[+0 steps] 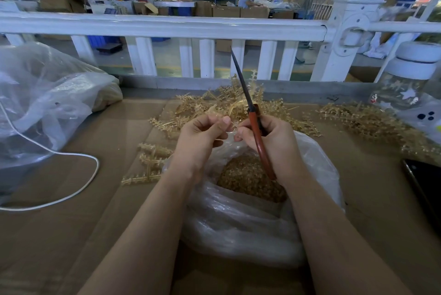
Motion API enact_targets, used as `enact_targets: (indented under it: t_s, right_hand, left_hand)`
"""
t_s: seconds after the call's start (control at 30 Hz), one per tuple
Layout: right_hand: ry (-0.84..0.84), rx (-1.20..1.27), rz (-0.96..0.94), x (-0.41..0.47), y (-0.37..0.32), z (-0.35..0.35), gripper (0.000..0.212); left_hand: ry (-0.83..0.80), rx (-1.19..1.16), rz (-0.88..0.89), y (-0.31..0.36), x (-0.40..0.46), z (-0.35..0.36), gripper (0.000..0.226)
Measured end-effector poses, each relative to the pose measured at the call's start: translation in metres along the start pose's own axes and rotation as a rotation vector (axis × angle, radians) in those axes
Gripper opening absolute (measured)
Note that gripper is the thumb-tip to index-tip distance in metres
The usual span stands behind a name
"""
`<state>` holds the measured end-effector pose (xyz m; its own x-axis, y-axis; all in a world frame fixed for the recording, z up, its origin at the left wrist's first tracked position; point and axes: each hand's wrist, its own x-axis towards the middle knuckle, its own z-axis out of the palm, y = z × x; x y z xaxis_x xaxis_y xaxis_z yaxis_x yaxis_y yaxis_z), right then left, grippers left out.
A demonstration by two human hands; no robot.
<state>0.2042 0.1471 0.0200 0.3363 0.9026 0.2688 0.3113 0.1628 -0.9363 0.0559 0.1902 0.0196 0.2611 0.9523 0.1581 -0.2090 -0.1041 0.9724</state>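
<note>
My right hand (269, 139) grips red-handled scissors (259, 141), their dark blades shut and pointing up and away. My left hand (202, 137) pinches a thin piece of translucent amber plastic (223, 116) between thumb and fingers, just left of the right fingertips. Both hands hover over an open clear plastic bag (238, 220) holding many small amber pieces (248, 177). A pile of amber plastic sprues (229, 103) lies on the cardboard-covered table (83, 223) behind the hands.
More sprues lie at the left (149, 163) and far right (372, 122). A big clear bag (47, 101) and white cable (71, 189) sit left. A jar with white lid (410, 79) and a dark phone (427, 187) are right. A white railing (167, 26) borders the table.
</note>
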Motion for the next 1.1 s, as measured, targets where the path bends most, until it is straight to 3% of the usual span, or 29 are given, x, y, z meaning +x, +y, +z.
enact_targets:
  t_s: [0.27,0.43,0.57,1.1]
  right_hand:
    - [-0.010,-0.037,-0.104,0.000,0.007,-0.001,0.011]
    - [0.049,-0.279,-0.169,-0.004,0.010,0.000,0.049]
    - [-0.019,-0.492,-0.195,-0.006,0.014,0.001,0.061]
    - [0.073,-0.758,-0.321,-0.007,0.010,-0.002,0.065]
  left_hand:
    - [0.109,-0.114,0.055,0.003,0.000,0.001,0.016]
    - [0.200,-0.115,0.086,0.005,0.000,-0.002,0.022]
    - [0.185,-0.112,0.116,0.006,0.001,-0.002,0.029]
    - [0.065,-0.157,0.099,0.002,0.003,-0.007,0.028]
